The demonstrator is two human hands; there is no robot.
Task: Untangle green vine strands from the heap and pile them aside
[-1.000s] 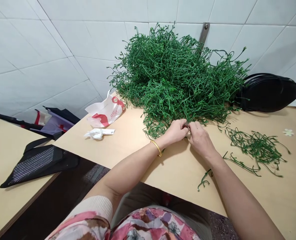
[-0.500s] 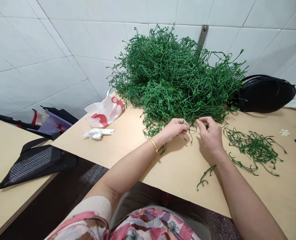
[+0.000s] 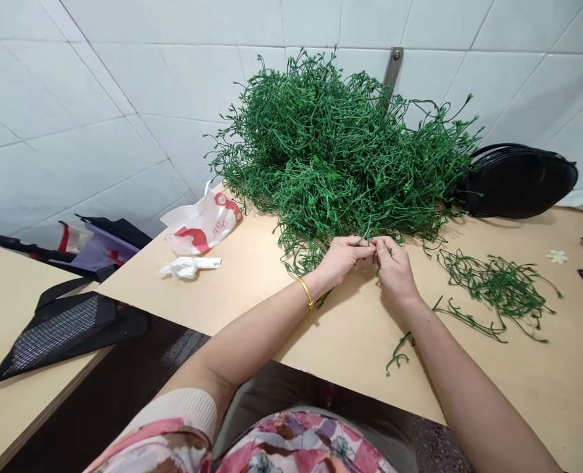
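Note:
A large heap of thin green plastic-looking flower stems (image 3: 340, 144) with small branched tips rises against the wall. At its front edge my left hand (image 3: 346, 257), with a gold bangle on the wrist, is closed in a pinch on a green stem. My right hand (image 3: 394, 266) meets it, thumb and fingertips pinched on a green stem too; the fingers partly hide the pieces. A smaller pile of green stems (image 3: 505, 289) lies flat to the right. One short loose stem (image 3: 396, 358) rests beside my right forearm.
On the table (image 3: 252, 315), a white-and-red plastic bag (image 3: 205, 226) and a crumpled white tissue (image 3: 188, 266) lie left. A black bag (image 3: 522, 180) stands at the back right, near a small white flower (image 3: 557, 256). A black mesh item (image 3: 59, 328) lies on the left table.
My right hand has moved left, so its fingertips now meet those of my left hand. The gap between them has closed. The view has shifted slightly.

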